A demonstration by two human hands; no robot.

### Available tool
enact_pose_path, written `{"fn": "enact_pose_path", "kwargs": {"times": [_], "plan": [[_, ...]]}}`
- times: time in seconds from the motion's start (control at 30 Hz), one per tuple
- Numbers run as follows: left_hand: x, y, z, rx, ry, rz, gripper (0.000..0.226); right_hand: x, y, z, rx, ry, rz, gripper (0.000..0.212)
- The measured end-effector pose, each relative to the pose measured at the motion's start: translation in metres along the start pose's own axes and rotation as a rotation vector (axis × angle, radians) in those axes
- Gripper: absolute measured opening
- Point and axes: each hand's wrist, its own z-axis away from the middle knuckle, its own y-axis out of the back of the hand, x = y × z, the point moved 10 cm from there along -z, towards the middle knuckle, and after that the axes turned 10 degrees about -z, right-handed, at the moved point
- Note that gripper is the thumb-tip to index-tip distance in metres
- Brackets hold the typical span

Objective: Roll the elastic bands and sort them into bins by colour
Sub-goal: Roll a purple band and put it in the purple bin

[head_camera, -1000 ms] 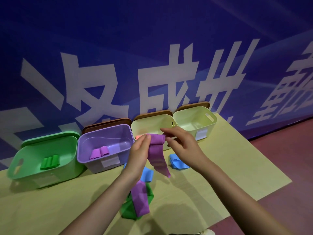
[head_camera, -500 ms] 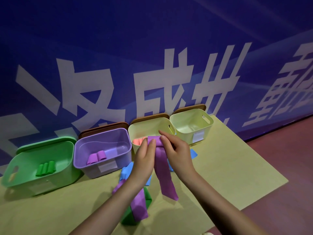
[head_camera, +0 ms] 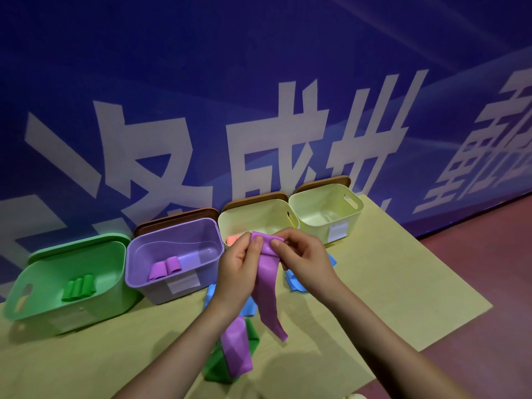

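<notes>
yellow-green table point(head_camera: 403, 283), green bin point(head_camera: 34, 300) at 9 o'clock, purple bin point(head_camera: 207, 272) beside it, two pale bins at 12, left hand point(head_camera: 236, 272) and right hand point(head_camera: 305, 260) dead centre, fingertips pinching the top of a purple band point(head_camera: 269, 289), tail dangling toward 6

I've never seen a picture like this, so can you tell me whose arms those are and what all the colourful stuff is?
The camera sits on a person's head and looks down, so you see that person's own arms. The left hand and right hand both pinch the top of a long purple band, starting to roll it up while the rest hangs down. On the yellow-green table stand four bins. The green bin holds green rolls, the purple bin holds purple rolls, and a pale bin holds something pinkish. The other pale bin looks empty. Loose bands wait on the table: blue ones, another purple one and a green one.
</notes>
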Motion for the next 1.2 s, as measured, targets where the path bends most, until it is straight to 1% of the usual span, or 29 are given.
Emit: {"fn": "enact_pose_path", "kwargs": {"times": [0.07,0.13,0.2,0.27,0.3,0.33,0.4,0.43,0.5,0.53,0.57,0.6,0.67,0.73,0.77,0.83,0.87,0.9,0.97,1.1,1.13,1.2], "plan": [[-0.007,0.0,-0.002,0.012,0.057,0.11,0.026,0.0,-0.001,0.0,0.012,0.014,-0.005,0.019],[-0.021,-0.003,-0.004,-0.001,0.209,0.261,0.026,0.003,-0.002,-0.001,0.033,0.013,0.014,0.017],[-0.035,-0.012,-0.001,-0.07,0.386,0.415,0.046,0.002,0.004,-0.004,0.083,0.051,0.08,0.017],[-0.041,-0.022,0.005,-0.17,0.509,0.461,0.068,-0.009,0.011,-0.005,0.122,0.198,0.255,0.012],[-0.044,-0.023,0.007,-0.198,0.538,0.44,0.074,-0.019,0.011,-0.003,0.114,0.318,0.398,0.014],[-0.047,-0.023,0.008,-0.2,0.551,0.425,0.075,-0.027,0.006,0.0,0.073,0.443,0.547,0.019],[-0.048,-0.019,0.007,-0.16,0.548,0.448,0.068,-0.029,-0.009,0.008,-0.055,0.632,0.773,0.025],[-0.049,-0.017,0.007,-0.13,0.543,0.46,0.062,-0.027,-0.015,0.011,-0.112,0.689,0.839,0.027],[-0.053,-0.014,0.006,-0.085,0.53,0.447,0.042,-0.023,-0.022,0.012,-0.204,0.725,0.897,0.028],[-0.054,-0.012,0.005,-0.071,0.516,0.435,0.03,-0.022,-0.023,0.011,-0.238,0.715,0.892,0.029],[-0.054,-0.011,0.005,-0.063,0.5,0.419,0.023,-0.02,-0.021,0.008,-0.267,0.679,0.863,0.029],[-0.054,-0.01,0.004,-0.061,0.481,0.407,0.022,-0.019,-0.018,0.005,-0.29,0.607,0.807,0.031],[-0.052,-0.01,0.003,-0.07,0.437,0.368,0.022,-0.012,-0.008,-0.002,-0.283,0.38,0.623,0.038],[-0.048,-0.006,0.002,-0.061,0.38,0.266,0.028,0.001,0.001,-0.005,-0.207,0.136,0.411,0.044],[-0.043,-0.004,0.002,-0.057,0.334,0.209,0.026,0.008,0.003,-0.006,-0.163,0.04,0.312,0.041],[-0.029,-0.003,0.002,-0.051,0.233,0.132,0.018,0.019,0.003,-0.007,-0.098,-0.078,0.156,0.021],[-0.024,-0.003,0.002,-0.053,0.196,0.106,0.017,0.022,0.003,-0.008,-0.071,-0.108,0.101,0.012],[-0.02,-0.004,0.003,-0.063,0.175,0.082,0.017,0.025,0.004,-0.008,-0.048,-0.131,0.057,0.009],[-0.016,-0.004,0.004,-0.07,0.155,0.038,0.018,0.028,0.005,-0.008,-0.035,-0.175,-0.019,0.007],[-0.013,-0.005,0.006,-0.088,0.138,0.052,0.014,0.02,0.0,-0.005,-0.108,-0.182,-0.084,0.013],[-0.011,-0.004,0.006,-0.074,0.116,0.056,0.021,0.016,-0.002,-0.005,-0.123,-0.172,-0.091,0.014],[-0.007,-0.001,0.006,-0.043,0.055,0.021,0.043,0.01,-0.005,-0.005,-0.138,-0.139,-0.092,0.016]]}}
